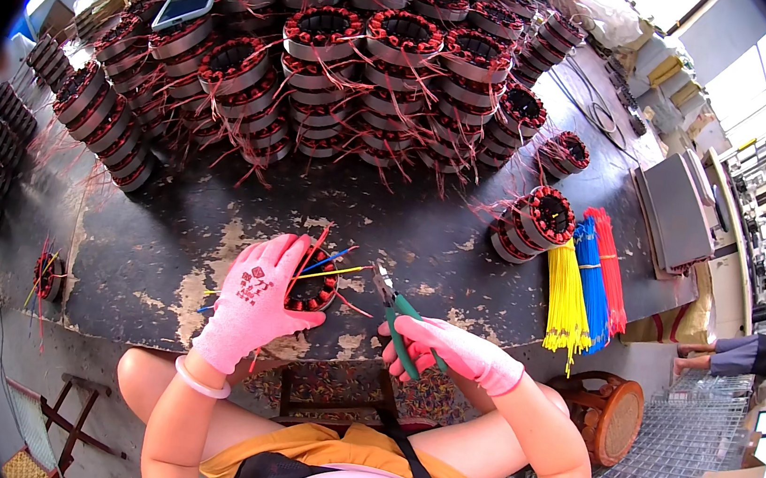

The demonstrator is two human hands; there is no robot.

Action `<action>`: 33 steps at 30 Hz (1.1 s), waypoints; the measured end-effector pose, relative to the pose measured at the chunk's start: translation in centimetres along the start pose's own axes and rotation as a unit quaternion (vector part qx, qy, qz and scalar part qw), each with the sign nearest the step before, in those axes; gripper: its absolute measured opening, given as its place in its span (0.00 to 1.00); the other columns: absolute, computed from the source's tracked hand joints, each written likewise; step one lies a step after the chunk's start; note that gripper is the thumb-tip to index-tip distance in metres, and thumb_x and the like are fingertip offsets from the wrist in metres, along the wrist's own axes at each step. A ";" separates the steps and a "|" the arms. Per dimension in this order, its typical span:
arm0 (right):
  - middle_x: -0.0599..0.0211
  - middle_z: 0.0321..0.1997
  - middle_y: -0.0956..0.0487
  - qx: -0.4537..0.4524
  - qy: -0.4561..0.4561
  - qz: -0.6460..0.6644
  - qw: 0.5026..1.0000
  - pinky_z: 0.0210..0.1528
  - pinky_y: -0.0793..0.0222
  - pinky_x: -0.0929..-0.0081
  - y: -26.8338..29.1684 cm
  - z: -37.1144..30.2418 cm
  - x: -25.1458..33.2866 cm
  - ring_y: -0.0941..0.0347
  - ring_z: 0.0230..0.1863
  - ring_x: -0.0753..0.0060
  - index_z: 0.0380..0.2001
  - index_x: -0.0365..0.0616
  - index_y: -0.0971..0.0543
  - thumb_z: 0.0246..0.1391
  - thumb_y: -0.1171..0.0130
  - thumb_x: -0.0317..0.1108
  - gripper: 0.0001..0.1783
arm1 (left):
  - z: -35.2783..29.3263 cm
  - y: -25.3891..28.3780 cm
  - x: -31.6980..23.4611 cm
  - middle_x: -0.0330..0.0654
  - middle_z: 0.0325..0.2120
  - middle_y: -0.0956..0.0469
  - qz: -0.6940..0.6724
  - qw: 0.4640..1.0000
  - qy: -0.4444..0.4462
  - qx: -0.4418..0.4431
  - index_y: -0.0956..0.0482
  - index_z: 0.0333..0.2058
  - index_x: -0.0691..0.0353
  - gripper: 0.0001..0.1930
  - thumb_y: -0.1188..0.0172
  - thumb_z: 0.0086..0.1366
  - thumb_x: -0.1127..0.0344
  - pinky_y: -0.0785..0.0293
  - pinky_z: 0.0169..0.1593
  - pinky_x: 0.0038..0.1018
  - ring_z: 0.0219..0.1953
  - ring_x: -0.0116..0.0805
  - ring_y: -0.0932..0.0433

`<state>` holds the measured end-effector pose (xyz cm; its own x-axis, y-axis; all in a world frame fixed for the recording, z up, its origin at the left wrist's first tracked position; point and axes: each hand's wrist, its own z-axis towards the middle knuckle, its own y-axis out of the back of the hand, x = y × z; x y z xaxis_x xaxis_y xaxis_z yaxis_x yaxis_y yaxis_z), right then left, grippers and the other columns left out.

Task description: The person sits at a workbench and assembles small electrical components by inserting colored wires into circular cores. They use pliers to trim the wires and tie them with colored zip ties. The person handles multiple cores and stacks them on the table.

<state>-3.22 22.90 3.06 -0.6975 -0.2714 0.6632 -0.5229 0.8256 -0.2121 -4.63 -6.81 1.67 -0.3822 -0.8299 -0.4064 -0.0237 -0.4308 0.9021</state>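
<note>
My left hand [254, 292], in a pink glove, grips the left side of a motor stator [326, 291] with red windings at the table's near edge. Blue, yellow and red lead wires stick out past its fingers to the upper right; the palm hides part of the stator. In my right hand [460, 350], also gloved in pink, are pliers with green handles [402, 306]. Their metal jaws point up and left, close to the tip of the yellow wire [341, 272]. Whether the jaws touch that wire I cannot tell.
Stacks of stators [321, 34] fill the far side of the dark, worn table [386, 211]. Bundles of yellow wires [569, 298], blue wires [592, 286] and red wires [608, 274] lie at right. One wired stator [48, 276] sits at far left. A phone [189, 2] rests on a stack.
</note>
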 end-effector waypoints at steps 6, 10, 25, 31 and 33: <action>0.65 0.36 0.19 -0.023 0.043 -0.006 0.999 0.35 0.25 0.75 0.0 0.7 -0.2 0.21 0.31 0.75 0.54 0.37 0.26 0.67 0.49 0.64 0.36 | 0.1 0.1 0.0 0.52 0.61 0.29 0.000 1.000 -0.004 0.008 0.31 0.64 0.64 0.51 0.20 0.41 0.52 0.34 0.67 0.45 0.62 0.54 0.28; 0.66 0.32 0.21 -0.052 0.067 -0.015 0.996 0.30 0.26 0.76 0.1 0.9 0.0 0.23 0.27 0.76 0.52 0.36 0.25 0.68 0.49 0.62 0.35 | 0.0 0.3 0.4 0.52 0.60 0.28 0.006 1.000 -0.017 0.019 0.31 0.64 0.65 0.52 0.20 0.41 0.51 0.34 0.66 0.44 0.61 0.54 0.28; 0.62 0.46 0.19 0.055 0.003 0.041 0.998 0.48 0.21 0.70 0.0 -0.1 -1.3 0.19 0.42 0.70 0.61 0.38 0.31 0.66 0.49 0.67 0.41 | -0.4 -1.8 -2.6 0.50 0.53 0.26 0.082 0.978 0.185 -0.057 0.32 0.61 0.65 0.52 0.21 0.43 0.40 0.29 0.60 0.43 0.54 0.52 0.24; 0.62 0.45 0.21 0.020 0.009 0.031 0.999 0.46 0.20 0.70 -0.5 0.3 0.1 0.19 0.40 0.69 0.57 0.38 0.30 0.65 0.48 0.69 0.41 | -0.4 -1.9 -2.6 0.51 0.54 0.27 0.074 0.979 0.183 -0.052 0.33 0.63 0.66 0.53 0.21 0.43 0.40 0.29 0.60 0.43 0.55 0.52 0.25; 0.62 0.44 0.20 0.017 0.006 0.028 0.999 0.45 0.20 0.70 -0.4 0.5 0.1 0.19 0.40 0.69 0.58 0.38 0.30 0.65 0.48 0.69 0.41 | -0.4 -1.9 -2.4 0.50 0.54 0.27 0.074 0.979 0.181 -0.055 0.33 0.63 0.66 0.53 0.21 0.43 0.41 0.29 0.60 0.43 0.55 0.52 0.25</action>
<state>-3.29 22.29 2.81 -0.7197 -0.2193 0.6587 -0.4997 0.8223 -0.2723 -3.29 -4.10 0.87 -0.0214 -0.9488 -0.3151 0.1150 -0.3154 0.9420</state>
